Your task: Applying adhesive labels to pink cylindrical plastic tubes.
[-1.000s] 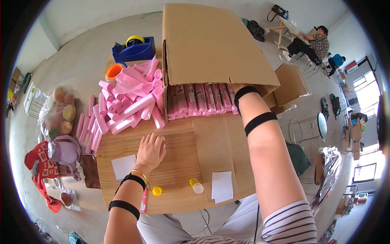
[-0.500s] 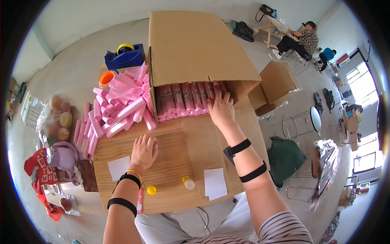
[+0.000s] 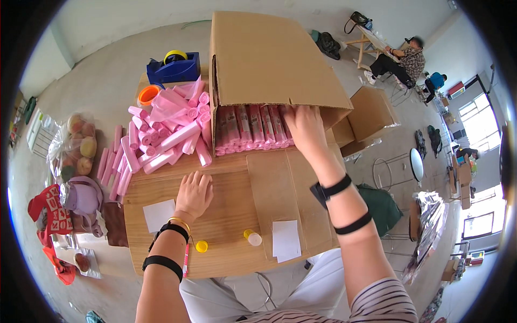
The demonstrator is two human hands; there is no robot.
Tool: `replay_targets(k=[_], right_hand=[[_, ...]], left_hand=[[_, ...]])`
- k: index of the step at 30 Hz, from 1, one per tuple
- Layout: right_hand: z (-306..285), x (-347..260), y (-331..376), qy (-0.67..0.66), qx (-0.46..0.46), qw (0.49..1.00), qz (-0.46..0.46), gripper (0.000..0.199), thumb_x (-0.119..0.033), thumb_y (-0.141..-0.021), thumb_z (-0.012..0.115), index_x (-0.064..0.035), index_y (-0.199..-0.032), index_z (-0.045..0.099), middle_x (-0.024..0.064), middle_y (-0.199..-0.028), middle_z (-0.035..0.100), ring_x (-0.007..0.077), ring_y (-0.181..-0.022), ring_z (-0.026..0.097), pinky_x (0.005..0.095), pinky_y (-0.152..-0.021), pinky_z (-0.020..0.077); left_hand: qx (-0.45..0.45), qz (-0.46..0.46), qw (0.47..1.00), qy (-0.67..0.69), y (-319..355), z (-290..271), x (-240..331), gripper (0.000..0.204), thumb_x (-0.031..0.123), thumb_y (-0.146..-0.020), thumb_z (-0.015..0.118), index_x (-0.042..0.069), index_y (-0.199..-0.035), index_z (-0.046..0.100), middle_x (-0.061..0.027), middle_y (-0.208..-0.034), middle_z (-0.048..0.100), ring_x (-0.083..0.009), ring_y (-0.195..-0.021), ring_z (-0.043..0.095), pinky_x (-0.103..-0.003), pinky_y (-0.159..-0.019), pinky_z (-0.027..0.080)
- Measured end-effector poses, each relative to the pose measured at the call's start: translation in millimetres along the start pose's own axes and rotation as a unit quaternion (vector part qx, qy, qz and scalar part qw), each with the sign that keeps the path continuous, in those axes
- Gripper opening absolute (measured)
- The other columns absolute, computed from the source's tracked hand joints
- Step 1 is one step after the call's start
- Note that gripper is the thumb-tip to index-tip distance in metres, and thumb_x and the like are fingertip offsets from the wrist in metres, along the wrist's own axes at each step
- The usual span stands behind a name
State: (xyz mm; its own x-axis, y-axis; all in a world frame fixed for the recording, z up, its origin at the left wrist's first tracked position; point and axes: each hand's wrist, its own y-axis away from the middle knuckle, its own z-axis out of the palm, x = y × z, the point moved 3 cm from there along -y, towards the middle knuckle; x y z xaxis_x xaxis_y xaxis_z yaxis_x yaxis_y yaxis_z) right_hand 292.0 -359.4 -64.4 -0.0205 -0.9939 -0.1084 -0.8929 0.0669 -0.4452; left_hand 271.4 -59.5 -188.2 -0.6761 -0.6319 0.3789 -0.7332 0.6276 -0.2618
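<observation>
A large cardboard box point(image 3: 269, 59) lies on its side on the table, its opening towards me. Inside, rows of pink plastic bag rolls point(image 3: 253, 129) with printed labels are packed. My right hand point(image 3: 305, 129) reaches into the right part of the opening beside the rolls; its fingers are stretched forward, fingertips partly hidden by the box. I see nothing held in it. My left hand point(image 3: 195, 196) lies open and palm down on the wooden table point(image 3: 221, 226), holding nothing. Left of the box, loose pink rolls point(image 3: 172, 142) are heaped.
Behind the heap stand a blue tape dispenser point(image 3: 175, 70) and an orange ring point(image 3: 148, 96). White papers point(image 3: 285, 241), a yellow cap point(image 3: 202, 246) and a small yellow-and-white container point(image 3: 253, 237) lie near the front edge. Another open carton point(image 3: 371, 116) stands to the right.
My right hand has moved further into the box, its fingertips now less visible. My left hand stays on the table. The whole view has shifted slightly.
</observation>
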Motion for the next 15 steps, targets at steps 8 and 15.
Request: replay_targets(k=[8, 15], right_hand=[[47.5, -14.1, -106.1, -0.023, 0.132, 0.991, -0.027, 0.03, -0.024, -0.087, 0.058, -0.0063, -0.11, 0.06, 0.0212, -0.107, 0.061, 0.0405, -0.101, 0.056, 0.0504, -0.081, 0.0475], [56.8, -12.1, -117.6, -0.024, 0.111, 0.994, 0.007, 0.032, -0.026, -0.085, 0.059, -0.0044, -0.11, 0.059, 0.0228, -0.108, 0.06, 0.0405, -0.102, 0.056, 0.0504, -0.081, 0.0476]], left_hand=[[-0.001, -0.001, 1.0, 0.01, -1.9, 2.4, 0.2, 0.015, 0.011, -0.08, 0.058, 0.008, -0.093, 0.051, -0.0106, -0.089, 0.053, -0.0298, -0.089, 0.052, -0.042, -0.083, 0.041], [-0.005, -0.001, 1.0, 0.001, -2.4, 2.7, -0.7, 0.016, 0.015, -0.079, 0.059, 0.009, -0.092, 0.053, -0.0096, -0.09, 0.053, -0.0283, -0.09, 0.053, -0.041, -0.08, 0.041]])
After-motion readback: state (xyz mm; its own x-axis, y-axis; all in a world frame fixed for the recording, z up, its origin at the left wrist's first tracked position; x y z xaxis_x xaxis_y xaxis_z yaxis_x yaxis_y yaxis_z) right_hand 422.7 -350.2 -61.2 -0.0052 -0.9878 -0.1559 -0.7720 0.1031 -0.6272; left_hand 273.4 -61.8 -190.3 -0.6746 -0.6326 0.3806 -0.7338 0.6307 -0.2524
